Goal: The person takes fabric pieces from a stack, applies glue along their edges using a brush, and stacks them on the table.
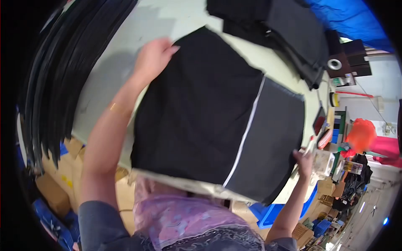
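Observation:
A black cloth piece (192, 104) with a dark grey section (274, 138) lies spread over the pale table (104, 79), a white strip (247, 129) running between the two sections. At the upper left edge of the black cloth, my left hand (155, 58) pinches the fabric between thumb and fingers. My right hand (304, 162) is at the right edge of the grey section, fingers closed around a small white and red tool, perhaps a marker or scissors; its exact shape is blurred.
Long black strips (71, 62) hang along the left side. Folded dark cloth (284, 33) is piled at the back, near blue fabric (347, 21). Small tools and a red-handled item (324, 139) lie at the right edge. A blue stool (272, 213) and cardboard boxes (52, 193) stand below.

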`<state>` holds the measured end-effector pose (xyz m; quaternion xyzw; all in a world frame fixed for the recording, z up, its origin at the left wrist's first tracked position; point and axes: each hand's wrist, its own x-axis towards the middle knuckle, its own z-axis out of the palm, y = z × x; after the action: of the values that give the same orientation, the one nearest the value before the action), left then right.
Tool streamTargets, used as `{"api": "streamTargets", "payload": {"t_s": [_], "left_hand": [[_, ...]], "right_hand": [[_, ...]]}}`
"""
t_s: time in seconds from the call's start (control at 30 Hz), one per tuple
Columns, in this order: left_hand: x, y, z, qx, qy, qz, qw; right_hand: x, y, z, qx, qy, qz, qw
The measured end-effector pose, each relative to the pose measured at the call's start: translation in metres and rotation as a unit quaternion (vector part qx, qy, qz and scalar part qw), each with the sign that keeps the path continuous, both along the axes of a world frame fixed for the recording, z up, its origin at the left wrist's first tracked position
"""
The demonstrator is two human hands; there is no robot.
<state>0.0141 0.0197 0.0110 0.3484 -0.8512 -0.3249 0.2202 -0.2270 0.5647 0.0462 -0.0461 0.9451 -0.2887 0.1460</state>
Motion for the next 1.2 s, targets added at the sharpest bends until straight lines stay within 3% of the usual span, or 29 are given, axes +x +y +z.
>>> {"api": "streamTargets", "payload": {"t_s": [0.03,0.1,0.17,0.2,0.27,0.33,0.37,0.43,0.5,0.53,0.6,0.67,0.7,0.77,0.83,0.93,1.03,1.1,1.2], "left_hand": [[-0.003,0.005,0.000,0.008,0.014,0.019,1.000],[0.009,0.019,0.001,0.021,0.028,0.050,0.998],[0.049,0.036,0.027,0.061,-0.034,0.046,0.997],[0.078,0.050,0.030,0.048,-0.037,0.031,0.998],[0.130,0.087,0.030,0.126,-0.082,0.011,0.989],[0.173,0.124,0.041,0.181,-0.067,-0.021,0.981],[0.191,0.141,0.035,0.178,-0.075,-0.017,0.981],[0.215,0.153,0.032,0.228,-0.070,0.007,0.971],[0.221,0.155,0.030,0.286,-0.028,0.036,0.957],[0.222,0.156,0.030,0.338,0.011,0.060,0.939],[0.227,0.156,0.029,0.434,0.091,0.105,0.890],[0.233,0.156,0.023,0.437,0.106,0.104,0.887],[0.235,0.156,0.019,0.440,0.118,0.099,0.885],[0.238,0.157,0.014,0.447,0.140,0.085,0.879],[0.239,0.157,0.014,0.455,0.148,0.094,0.873],[0.237,0.156,0.016,0.482,0.169,0.107,0.853],[0.238,0.155,0.014,0.500,0.175,0.100,0.842],[0.241,0.155,0.012,0.516,0.179,0.099,0.832],[0.243,0.154,0.014,0.513,0.154,0.113,0.836]], "right_hand": [[0.000,-0.007,-0.006,0.001,-0.012,0.009,1.000],[0.003,-0.023,0.000,0.187,0.224,0.089,0.952],[0.053,-0.070,0.035,0.212,0.253,0.132,0.935],[0.090,-0.100,0.055,0.208,0.174,0.139,0.952],[0.150,-0.119,0.047,-0.039,0.128,0.375,0.918],[0.199,-0.139,0.053,0.227,0.138,0.524,0.809],[0.205,-0.139,0.061,0.225,0.138,0.526,0.808],[0.209,-0.141,0.081,0.233,0.000,0.522,0.821],[0.201,-0.145,0.102,0.011,0.029,0.519,0.854],[0.201,-0.153,0.103,0.013,0.028,0.522,0.852],[0.198,-0.178,0.102,-0.223,0.069,0.451,0.861],[0.218,-0.223,0.093,-0.282,-0.015,0.450,0.847],[0.231,-0.243,0.089,-0.258,-0.102,0.452,0.848],[0.250,-0.279,0.065,-0.212,-0.100,0.550,0.802],[0.272,-0.305,0.046,-0.268,-0.123,0.561,0.773],[0.287,-0.319,0.046,-0.255,-0.076,0.611,0.745],[0.243,-0.288,0.050,-0.210,-0.109,0.623,0.745],[0.210,-0.257,0.065,-0.051,-0.140,0.598,0.788],[0.188,-0.226,0.081,0.023,-0.095,0.577,0.811]]}}
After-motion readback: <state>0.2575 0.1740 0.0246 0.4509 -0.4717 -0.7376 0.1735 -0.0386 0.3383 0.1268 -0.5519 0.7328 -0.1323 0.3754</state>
